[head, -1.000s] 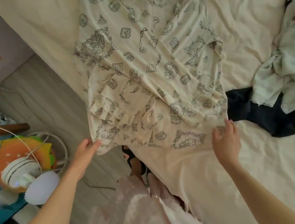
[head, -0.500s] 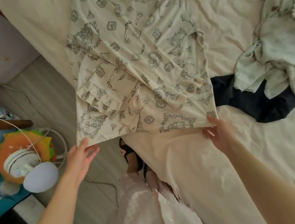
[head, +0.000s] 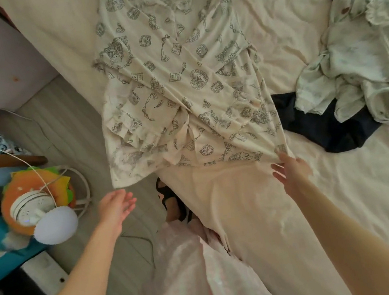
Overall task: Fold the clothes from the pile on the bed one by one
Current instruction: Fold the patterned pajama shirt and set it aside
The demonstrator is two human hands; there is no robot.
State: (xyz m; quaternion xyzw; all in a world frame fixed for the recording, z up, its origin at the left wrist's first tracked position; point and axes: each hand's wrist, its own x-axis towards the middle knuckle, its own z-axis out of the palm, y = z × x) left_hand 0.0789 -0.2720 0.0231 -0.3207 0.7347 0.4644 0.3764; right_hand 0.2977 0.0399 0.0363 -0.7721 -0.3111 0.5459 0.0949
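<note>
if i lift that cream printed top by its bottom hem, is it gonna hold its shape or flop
The printed top will probably flop: it lies in soft creases, and its left corner already droops off the bed edge. It looks thin and likely light. With only the right hand at the hem, the free side would likely sag.

so the printed cream garment (head: 180,87) is spread over the bed (head: 321,204), its near left corner hanging off the edge above the floor. right hand (head: 293,173) touches the hem at the near right corner, left hand (head: 116,205) hovers open just below the dangling corner. pale green clothes pile (head: 360,54) sits on a dark garment (head: 323,126) off to the right
</note>
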